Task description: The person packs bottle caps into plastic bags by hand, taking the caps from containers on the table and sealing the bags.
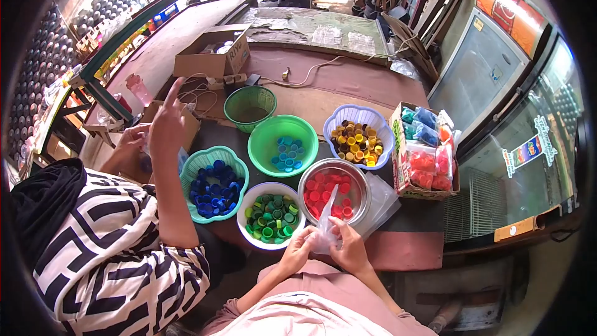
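Near the table's front edge, my left hand (300,250) and my right hand (349,247) pinch a clear plastic bag (324,227) between them, its pointed edge standing up. Just beyond it is a metal bowl (366,208) of red caps (318,188). A white bowl (247,199) with green caps (272,216) stands left of my hands. More clear bags (382,202) lie flat to the right of the metal bowl. Behind are a green basin (285,126) with light-blue caps (287,154) and a lavender bowl (331,121) with yellow and brown caps (357,143).
A co-worker in a patterned top (118,236) sits at the left, one hand (168,118) raised. Near them is a bowl (189,168) of dark-blue caps. An empty green basket (250,107) and a carton (214,56) stand behind; a box of bagged caps (426,155) is at the right.
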Motion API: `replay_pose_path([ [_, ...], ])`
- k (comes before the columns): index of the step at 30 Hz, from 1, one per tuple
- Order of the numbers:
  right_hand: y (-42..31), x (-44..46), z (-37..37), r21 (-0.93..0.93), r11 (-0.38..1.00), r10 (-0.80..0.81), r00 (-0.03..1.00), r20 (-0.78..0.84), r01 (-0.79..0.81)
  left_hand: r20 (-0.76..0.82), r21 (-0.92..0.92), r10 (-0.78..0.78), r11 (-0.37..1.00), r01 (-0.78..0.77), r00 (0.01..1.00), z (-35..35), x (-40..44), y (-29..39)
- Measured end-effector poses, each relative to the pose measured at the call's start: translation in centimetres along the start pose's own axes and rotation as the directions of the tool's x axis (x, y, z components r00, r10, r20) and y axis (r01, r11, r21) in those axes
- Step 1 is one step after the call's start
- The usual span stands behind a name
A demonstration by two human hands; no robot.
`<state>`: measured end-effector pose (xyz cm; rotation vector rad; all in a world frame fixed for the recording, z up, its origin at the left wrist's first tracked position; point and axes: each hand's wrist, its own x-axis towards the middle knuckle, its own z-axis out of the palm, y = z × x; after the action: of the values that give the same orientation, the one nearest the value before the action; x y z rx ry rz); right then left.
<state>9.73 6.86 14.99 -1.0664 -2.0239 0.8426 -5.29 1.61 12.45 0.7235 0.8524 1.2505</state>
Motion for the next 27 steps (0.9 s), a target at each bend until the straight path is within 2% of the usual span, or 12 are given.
replay_pose_path([
  [5, 0.3, 1.5, 0.9, 0.115, 0.993, 0.037, 0.987, -0.157, -0.018, 0.03, 0.07, 0.018, 0.997, -0.02, 0.999, 0.0, 0.9, 1.6],
  [7, 0.5, 2.1, 0.9, 0.317, 0.943, 0.163, 0.971, -0.173, -0.102, 0.064, 0.085, 0.048, 0.995, -0.054, 0.997, -0.8, 1.6, 0.9],
  [9, 0.8, 2.7, 1.2, 0.545, 0.82, 0.303, 0.94, -0.159, -0.172, 0.085, 0.147, 0.042, 0.988, -0.055, 0.995, -1.6, 2.3, 0.6],
  [12, 0.4, 4.1, 1.0, 0.593, 0.769, 0.383, 0.914, -0.129, -0.238, 0.103, 0.1, 0.033, 0.994, -0.043, 0.994, -2.2, 3.5, 0.1],
  [15, 1.2, 5.2, 1.4, 0.71, 0.644, 0.435, 0.9, -0.033, -0.285, 0.051, 0.077, 0.066, 0.995, -0.069, 0.997, -2.9, 4.6, 0.2],
  [18, 2.1, 5.6, 1.8, 0.789, 0.478, 0.462, 0.874, 0.149, -0.387, 0.001, -0.303, -0.029, 0.953, 0.028, 1.0, -3.9, 5.4, -0.7],
  [19, 2.5, 5.5, 1.9, 0.799, 0.415, 0.451, 0.861, 0.234, -0.434, 0.042, -0.407, 0.028, 0.913, -0.009, 0.999, -4.7, 5.9, -1.7],
  [22, 2.8, 5.7, 2.4, 0.772, 0.27, 0.336, 0.808, 0.485, -0.576, -0.159, -0.49, -0.131, 0.871, 0.037, 0.979, -4.0, 6.7, 0.4],
  [23, 3.0, 5.8, 2.4, 0.786, 0.261, 0.287, 0.822, 0.492, -0.561, -0.13, -0.466, -0.095, 0.885, 0.024, 0.987, -5.1, 7.0, -0.7],
  [24, 3.0, 5.9, 2.5, 0.799, 0.251, 0.237, 0.835, 0.496, -0.546, -0.122, -0.478, -0.137, 0.876, 0.063, 0.983, -5.5, 7.2, -1.1],
  [27, 2.0, 6.6, 2.2, 0.885, -0.002, 0.26, 0.855, 0.449, -0.465, -0.071, -0.468, -0.279, 0.857, 0.215, 0.958, -5.2, 7.6, -0.5],
])
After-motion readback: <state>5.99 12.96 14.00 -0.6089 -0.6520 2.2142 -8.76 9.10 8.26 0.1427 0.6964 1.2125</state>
